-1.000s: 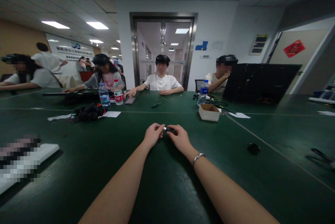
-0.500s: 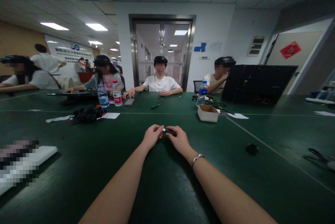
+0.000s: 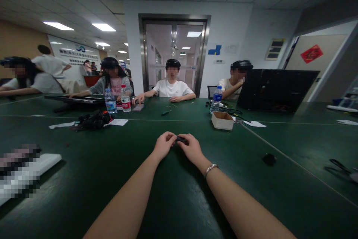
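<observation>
Over the green table (image 3: 179,190), both my hands meet at a small black stick-shaped object (image 3: 181,139), too small to name more exactly. My right hand (image 3: 192,147) pinches its dark body between thumb and fingers. From the other side, my left hand (image 3: 163,146) has its thumb and fingertips closed on the object's left end, which they cover. A metal bracelet (image 3: 210,170) circles my right wrist.
Beyond my hands stand a small open carton (image 3: 222,124), a blue-labelled water bottle (image 3: 217,99) and a red-labelled bottle (image 3: 126,99). Tangled black gear (image 3: 93,120) lies left. A black item (image 3: 270,159) rests right. Several people sit across the table.
The fingers of my left hand have slid closer to my right hand. They now cover the shiny metal end that showed between the hands before.
</observation>
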{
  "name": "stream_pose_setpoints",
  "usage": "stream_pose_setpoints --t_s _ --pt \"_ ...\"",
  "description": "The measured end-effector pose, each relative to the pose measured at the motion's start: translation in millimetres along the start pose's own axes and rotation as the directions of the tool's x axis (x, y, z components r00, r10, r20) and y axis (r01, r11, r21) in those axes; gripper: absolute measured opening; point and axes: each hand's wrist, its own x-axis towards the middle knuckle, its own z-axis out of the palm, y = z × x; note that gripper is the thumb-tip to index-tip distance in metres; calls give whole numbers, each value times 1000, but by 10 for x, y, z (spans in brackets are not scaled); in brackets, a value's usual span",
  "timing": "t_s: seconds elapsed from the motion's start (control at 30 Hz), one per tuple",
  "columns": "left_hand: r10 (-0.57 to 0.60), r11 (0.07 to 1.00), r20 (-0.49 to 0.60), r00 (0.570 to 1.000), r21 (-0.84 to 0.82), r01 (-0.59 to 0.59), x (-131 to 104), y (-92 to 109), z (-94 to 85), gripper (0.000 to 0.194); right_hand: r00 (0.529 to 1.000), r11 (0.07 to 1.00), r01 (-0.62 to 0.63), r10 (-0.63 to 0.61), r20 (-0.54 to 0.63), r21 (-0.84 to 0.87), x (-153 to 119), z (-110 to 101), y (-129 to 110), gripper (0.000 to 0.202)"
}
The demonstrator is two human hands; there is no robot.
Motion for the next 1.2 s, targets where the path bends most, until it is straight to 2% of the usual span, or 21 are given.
stream_pose_setpoints --t_s 0.07,0.13,0.37,0.5,0.57,0.7,0.77,0.9,1.03,1.1,1.2 --pt "63 997 26 998 -36 -62 -12 12 -9 16 1000 1000 -4 4 -5 3 5 5 21 26" --pt "72 996 44 996 -58 -69 -18 18 -25 21 1000 1000 -8 8 -9 11 7 8 32 25" --pt "3 998 -12 1000 62 -2 36 -58 -36 29 1000 1000 -11 11 0 24 -3 0 -6 26" --pt "-61 984 -93 994 161 75 48 -71 -3 42 1000 1000 13 -13 6 22 -2 4 3 25" --pt "-29 992 -85 996 119 39 36 -59 2 37 1000 1000 6 -6 -1 27 2 12 24 25" --pt "92 995 16 996 25 -92 8 -25 -23 30 1000 999 -3 3 -3 41 4 17 37 27" --pt "70 993 -13 997 91 -68 5 -15 -35 30 1000 999 1 -2 12 32 -2 10 16 27" --pt "-19 971 -128 992 234 49 2 2 -17 43 1000 1000 17 -17 26 16 -7 -3 -5 26" --pt "33 996 -80 996 87 -26 -31 50 2 30 1000 998 11 -10 -1 59 14 20 67 27" --pt "68 998 -19 997 8 -68 -44 68 -12 35 1000 995 -8 8 0 95 21 37 104 27" --pt "35 999 13 999 0 -35 -23 46 -46 30 1000 992 -17 15 16 124 19 54 123 28"
